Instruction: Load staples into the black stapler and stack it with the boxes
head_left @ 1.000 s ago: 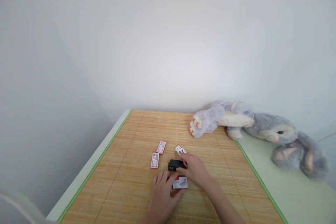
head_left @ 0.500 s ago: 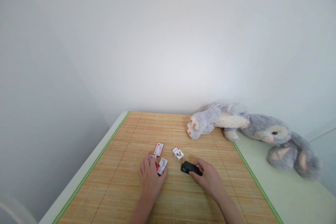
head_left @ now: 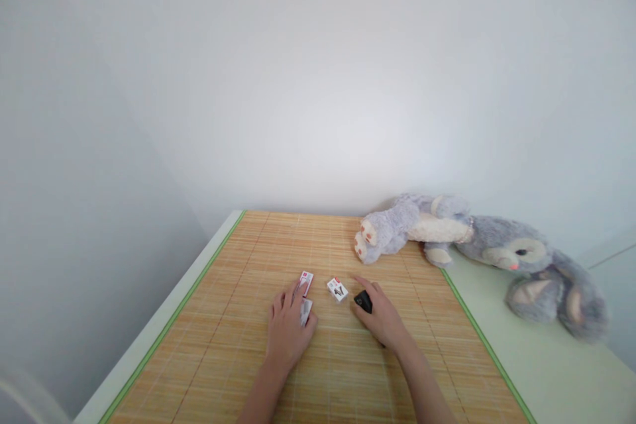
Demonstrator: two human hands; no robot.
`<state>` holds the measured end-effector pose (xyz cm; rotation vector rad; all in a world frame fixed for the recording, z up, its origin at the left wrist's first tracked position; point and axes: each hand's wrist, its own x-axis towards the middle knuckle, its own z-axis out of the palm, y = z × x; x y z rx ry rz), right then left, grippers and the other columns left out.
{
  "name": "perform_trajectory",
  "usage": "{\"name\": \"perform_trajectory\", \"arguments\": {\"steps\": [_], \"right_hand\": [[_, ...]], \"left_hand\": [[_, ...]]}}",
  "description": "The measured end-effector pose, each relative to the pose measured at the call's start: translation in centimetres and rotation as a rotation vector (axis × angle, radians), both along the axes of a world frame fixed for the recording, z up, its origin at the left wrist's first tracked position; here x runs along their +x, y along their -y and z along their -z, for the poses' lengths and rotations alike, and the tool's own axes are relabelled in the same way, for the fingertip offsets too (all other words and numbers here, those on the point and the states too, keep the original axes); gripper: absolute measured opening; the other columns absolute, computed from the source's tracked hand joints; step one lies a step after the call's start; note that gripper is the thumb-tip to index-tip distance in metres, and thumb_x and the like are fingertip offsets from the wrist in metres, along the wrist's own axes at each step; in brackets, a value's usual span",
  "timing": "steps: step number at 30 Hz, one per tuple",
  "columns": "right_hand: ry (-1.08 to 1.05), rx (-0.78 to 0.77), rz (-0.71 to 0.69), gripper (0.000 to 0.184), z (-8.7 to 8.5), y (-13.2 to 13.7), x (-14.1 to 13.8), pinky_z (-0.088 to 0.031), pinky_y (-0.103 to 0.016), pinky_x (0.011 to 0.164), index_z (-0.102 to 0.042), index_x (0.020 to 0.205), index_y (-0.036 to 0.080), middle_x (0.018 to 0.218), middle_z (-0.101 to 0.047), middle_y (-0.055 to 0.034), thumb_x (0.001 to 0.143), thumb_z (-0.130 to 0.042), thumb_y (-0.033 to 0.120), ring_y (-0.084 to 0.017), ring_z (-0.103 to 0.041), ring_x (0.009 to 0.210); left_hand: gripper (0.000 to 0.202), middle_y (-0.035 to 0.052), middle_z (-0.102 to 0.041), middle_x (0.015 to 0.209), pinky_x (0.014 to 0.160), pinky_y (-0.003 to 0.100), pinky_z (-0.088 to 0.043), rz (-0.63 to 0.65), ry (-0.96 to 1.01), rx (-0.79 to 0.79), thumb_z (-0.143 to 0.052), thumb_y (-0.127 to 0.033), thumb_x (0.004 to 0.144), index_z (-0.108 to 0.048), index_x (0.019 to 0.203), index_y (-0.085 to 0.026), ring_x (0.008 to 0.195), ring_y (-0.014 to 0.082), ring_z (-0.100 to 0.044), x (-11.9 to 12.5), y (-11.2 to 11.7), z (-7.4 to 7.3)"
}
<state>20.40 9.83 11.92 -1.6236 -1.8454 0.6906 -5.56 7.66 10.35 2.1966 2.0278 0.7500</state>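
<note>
My left hand (head_left: 288,334) lies over a cluster of small white-and-red cardboard boxes, its fingers curved across them. A far box (head_left: 307,282) pokes out beyond the fingertips, and a nearer box (head_left: 305,311) shows between the fingers and thumb. Any other box under this hand is hidden. Just to the right, a separate small white box (head_left: 338,289) with a black picture and a red corner rests on the mat, touched by neither hand. My right hand (head_left: 381,315) is closed around a black stapler (head_left: 364,301); its front end shows between thumb and index finger, while the palm covers most of it.
A bamboo mat (head_left: 223,358) with green edging covers much of the pale table (head_left: 561,371). Towards the back right, a grey plush rabbit (head_left: 442,228) lies across the mat's edge and the tabletop. A white wall (head_left: 318,79) rises behind the table.
My right hand has turned the stapler so its front end points away from me. My left hand has shifted slightly forward over the boxes, and the far box has slid a little right.
</note>
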Motion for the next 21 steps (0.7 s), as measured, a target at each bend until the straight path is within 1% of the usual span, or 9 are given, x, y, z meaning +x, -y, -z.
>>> {"name": "perform_trajectory", "arguments": {"steps": [1,3,6,9,12,14,17,19,21], "right_hand": [[-0.016,0.001,-0.048,0.067,-0.1,-0.4,-0.4,-0.048,-0.034,0.097,-0.047,0.151,0.034,0.121,-0.064,-0.0036,0.085,-0.059,0.029,-0.021,-0.064,0.106],[-0.04,-0.006,-0.116,0.064,-0.5,-1.0,-1.2,-0.047,-0.034,0.101,-0.051,0.149,0.036,0.122,-0.065,-0.0033,0.085,-0.059,0.026,-0.021,-0.063,0.109],[-0.051,-0.016,-0.155,0.057,-1.0,-1.6,-2.6,-0.047,-0.034,0.102,-0.06,0.14,0.035,0.124,-0.066,-0.0032,0.084,-0.062,0.023,-0.022,-0.064,0.112],[-0.052,-0.015,-0.152,0.055,-1.2,-1.5,-4.2,-0.047,-0.033,0.102,-0.062,0.137,0.034,0.127,-0.066,-0.0029,0.083,-0.065,0.023,-0.021,-0.063,0.115],[-0.046,-0.013,-0.119,0.052,-1.1,-0.8,-5.8,-0.047,-0.032,0.101,-0.061,0.134,0.033,0.129,-0.066,-0.0025,0.083,-0.066,0.024,-0.022,-0.063,0.117],[-0.035,-0.018,-0.072,0.045,-1.0,-0.1,-6.7,-0.049,-0.033,0.094,-0.061,0.129,0.031,0.124,-0.067,-0.003,0.085,-0.064,0.026,-0.022,-0.065,0.11],[-0.024,-0.022,-0.018,0.027,-1.0,1.0,-7.9,-0.049,-0.033,0.087,-0.064,0.115,0.027,0.113,-0.069,-0.0037,0.088,-0.06,0.027,-0.023,-0.067,0.099],[-0.026,-0.019,-0.02,0.02,-1.3,1.5,-8.6,-0.049,-0.032,0.087,-0.065,0.109,0.026,0.11,-0.069,-0.0035,0.089,-0.06,0.027,-0.022,-0.067,0.099],[-0.044,-0.019,-0.046,0.02,-1.6,1.9,-8.9,-0.049,-0.032,0.09,-0.065,0.108,0.027,0.112,-0.069,-0.0032,0.088,-0.061,0.026,-0.022,-0.066,0.102]], "left_hand": [[0.074,0.0006,-0.047,0.158,0.107,0.043,-0.037,0.005,0.001,-0.002,-0.059,-0.02,0.086,-0.04,0.156,-0.036,0.126,0.0277,-0.048,0.1,0.3,0.0],[0.075,0.0,-0.047,0.158,0.108,0.043,-0.037,0.018,0.004,-0.006,-0.058,-0.019,0.086,-0.04,0.156,-0.037,0.127,0.0275,-0.048,0.4,0.9,0.0],[0.076,-0.0008,-0.047,0.158,0.11,0.043,-0.036,0.023,0.018,-0.016,-0.058,-0.019,0.086,-0.038,0.157,-0.037,0.129,0.0272,-0.046,0.9,1.8,-0.1],[0.075,-0.002,-0.047,0.158,0.11,0.043,-0.036,0.005,0.032,-0.026,-0.058,-0.019,0.087,-0.038,0.157,-0.038,0.13,0.0272,-0.046,1.3,2.4,-0.1],[0.075,-0.0023,-0.046,0.159,0.108,0.043,-0.038,0.001,0.042,-0.039,-0.058,-0.02,0.086,-0.039,0.156,-0.038,0.126,0.0272,-0.048,1.3,2.6,0.1],[0.075,-0.0016,-0.047,0.159,0.107,0.043,-0.039,0.005,0.048,-0.039,-0.059,-0.021,0.086,-0.039,0.156,-0.038,0.123,0.0273,-0.05,1.3,2.5,0.4],[0.075,0.0003,-0.05,0.157,0.106,0.044,-0.041,0.013,0.062,-0.031,-0.06,-0.023,0.086,-0.04,0.156,-0.035,0.121,0.0281,-0.052,1.1,2.4,0.8],[0.077,0.0016,-0.05,0.157,0.105,0.045,-0.041,0.018,0.069,-0.023,-0.06,-0.023,0.087,-0.036,0.159,-0.034,0.12,0.0288,-0.052,1.0,2.4,0.9],[0.078,0.0024,-0.048,0.158,0.104,0.045,-0.042,0.029,0.059,-0.011,-0.058,-0.023,0.088,-0.031,0.16,-0.035,0.12,0.0292,-0.053,0.9,2.5,0.8]]}}
